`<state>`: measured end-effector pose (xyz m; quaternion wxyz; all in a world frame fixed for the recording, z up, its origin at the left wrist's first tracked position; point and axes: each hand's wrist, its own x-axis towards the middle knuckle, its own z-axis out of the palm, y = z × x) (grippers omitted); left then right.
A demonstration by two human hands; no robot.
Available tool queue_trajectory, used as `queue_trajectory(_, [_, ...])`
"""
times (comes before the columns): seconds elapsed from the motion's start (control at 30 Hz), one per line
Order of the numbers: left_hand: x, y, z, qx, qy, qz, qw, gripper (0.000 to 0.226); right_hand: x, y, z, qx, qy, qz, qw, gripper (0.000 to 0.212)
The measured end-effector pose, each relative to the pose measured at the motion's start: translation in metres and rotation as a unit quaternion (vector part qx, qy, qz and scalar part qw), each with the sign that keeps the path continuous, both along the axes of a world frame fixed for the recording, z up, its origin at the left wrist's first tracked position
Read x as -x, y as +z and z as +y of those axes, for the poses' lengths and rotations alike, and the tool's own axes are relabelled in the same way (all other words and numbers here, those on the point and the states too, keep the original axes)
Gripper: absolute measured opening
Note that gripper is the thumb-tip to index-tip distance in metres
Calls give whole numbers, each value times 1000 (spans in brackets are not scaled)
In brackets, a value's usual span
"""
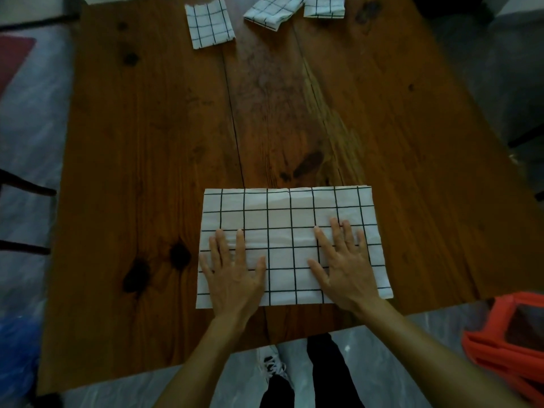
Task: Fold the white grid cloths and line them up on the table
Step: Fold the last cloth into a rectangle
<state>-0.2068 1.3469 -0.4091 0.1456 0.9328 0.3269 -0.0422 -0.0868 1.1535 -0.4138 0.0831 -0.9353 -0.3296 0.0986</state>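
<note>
Two flat, unclenched hands, left hand [234,278] and right hand [343,266], are pressing the white black-gridded rectangular cloth [290,231]; three seemingly folded cloths [210,23] are lying at twelve o'clock.

A white cloth with a black grid [290,231] lies flat and rectangular at the near edge of the table [132,142], long side toward me. Three small folded grid cloths sit at the table's far edge: one [210,23] left, one [272,8] askew, one [323,5] right.
</note>
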Motion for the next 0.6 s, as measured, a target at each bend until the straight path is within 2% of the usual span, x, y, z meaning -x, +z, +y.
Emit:
queue_trajectory(0.13, [-8,2,-5,-29,-71,-36,996,66,14,11,18,-27,23,-28,999,61])
queue_trajectory(0.27, [-8,-6,-11,-15,-60,-26,998,63,48,12,55,-43,61,-8,997,54])
queue_trajectory(0.4, [-7,-7,-9,-7,-52,-22,998,65,51,0,40,0,11,11,1000,59])
queue_trajectory(0.6, [1,-3,1,1,-47,-11,999,64,42,4,6,12,-65,20,998,65])
